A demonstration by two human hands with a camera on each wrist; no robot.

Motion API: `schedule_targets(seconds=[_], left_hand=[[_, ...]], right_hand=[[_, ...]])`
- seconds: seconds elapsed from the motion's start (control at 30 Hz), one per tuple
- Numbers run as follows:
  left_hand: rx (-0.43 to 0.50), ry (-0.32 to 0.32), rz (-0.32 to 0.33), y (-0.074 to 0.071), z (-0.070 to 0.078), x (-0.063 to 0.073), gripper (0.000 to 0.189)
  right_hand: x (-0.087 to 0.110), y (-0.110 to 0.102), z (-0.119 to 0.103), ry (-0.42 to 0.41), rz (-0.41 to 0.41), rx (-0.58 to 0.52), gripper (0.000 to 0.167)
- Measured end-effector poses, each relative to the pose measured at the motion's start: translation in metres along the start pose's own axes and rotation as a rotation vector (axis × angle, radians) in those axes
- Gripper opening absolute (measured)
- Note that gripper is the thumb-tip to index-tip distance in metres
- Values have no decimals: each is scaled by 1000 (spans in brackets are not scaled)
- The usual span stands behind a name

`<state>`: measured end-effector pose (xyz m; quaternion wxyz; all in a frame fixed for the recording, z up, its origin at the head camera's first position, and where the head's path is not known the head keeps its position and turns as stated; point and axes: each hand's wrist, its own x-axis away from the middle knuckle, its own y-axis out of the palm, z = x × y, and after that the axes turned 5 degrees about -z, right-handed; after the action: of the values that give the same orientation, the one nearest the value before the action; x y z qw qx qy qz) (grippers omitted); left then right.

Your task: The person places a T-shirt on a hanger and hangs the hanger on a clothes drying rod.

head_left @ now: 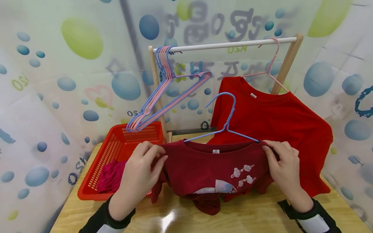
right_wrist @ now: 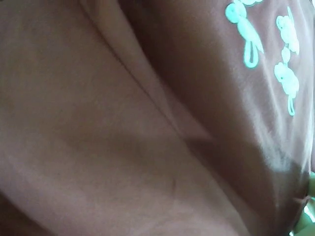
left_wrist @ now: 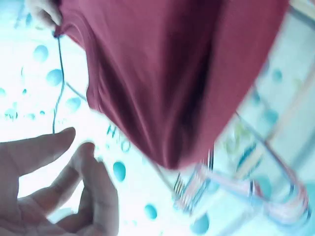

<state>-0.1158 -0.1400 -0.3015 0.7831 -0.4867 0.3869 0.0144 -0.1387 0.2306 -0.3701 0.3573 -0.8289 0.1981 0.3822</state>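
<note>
A dark red sweatshirt (head_left: 201, 171) with white flower appliqués hangs on a blue hanger (head_left: 229, 118), whose hook rises above the collar. In the head view my left hand (head_left: 141, 171) pinches the left shoulder seam between thumb and fingers. My right hand (head_left: 284, 163) grips the opposite shoulder, close to the hanger's end. The left wrist view has my left thumb and fingertips (left_wrist: 88, 152) curled towards each other beside the blurred cloth, near the hanger's hook. Sweatshirt fabric (right_wrist: 123, 123) and appliqués fill the right wrist view, hiding most of the right hand.
Behind stands a rack with a white rail (head_left: 215, 46). Several blue and pink hangers (head_left: 166, 77) crowd its left end, and a bright red top (head_left: 268, 119) hangs from a pink hanger (head_left: 271, 66) at right. A red basket (head_left: 87, 181) holding magenta cloth (head_left: 112, 176) sits left on the wooden table (head_left: 247, 213).
</note>
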Motion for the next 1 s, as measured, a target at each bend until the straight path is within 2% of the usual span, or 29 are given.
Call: schedule_targets(seconds=[0.07, 0.17, 0.3, 0.37, 0.47, 0.57, 0.73, 1.0], left_hand=[[76, 66, 22, 6, -1, -4, 26], [149, 103, 9, 18, -4, -10, 33], [243, 59, -61, 29, -8, -15, 20], [289, 16, -100, 30, -9, -15, 13], [315, -17, -125, 31, -11, -12, 9], [332, -31, -125, 33, -12, -9, 7], [336, -61, -116, 36, -13, -6, 7], [320, -115, -98, 35, -20, -2, 7]], right_hand=[[-1, 1, -2, -9, -1, -2, 27], [-2, 1, -4, -18, -19, -6, 25], [-1, 4, -7, -39, -44, -7, 26], [0, 6, -9, -59, -46, -12, 28], [-1, 5, -11, -80, -66, -14, 30], [-1, 4, -9, -71, -104, -22, 33], [3, 0, 0, -3, -145, -30, 34], [16, -13, 28, 74, -85, -14, 32]])
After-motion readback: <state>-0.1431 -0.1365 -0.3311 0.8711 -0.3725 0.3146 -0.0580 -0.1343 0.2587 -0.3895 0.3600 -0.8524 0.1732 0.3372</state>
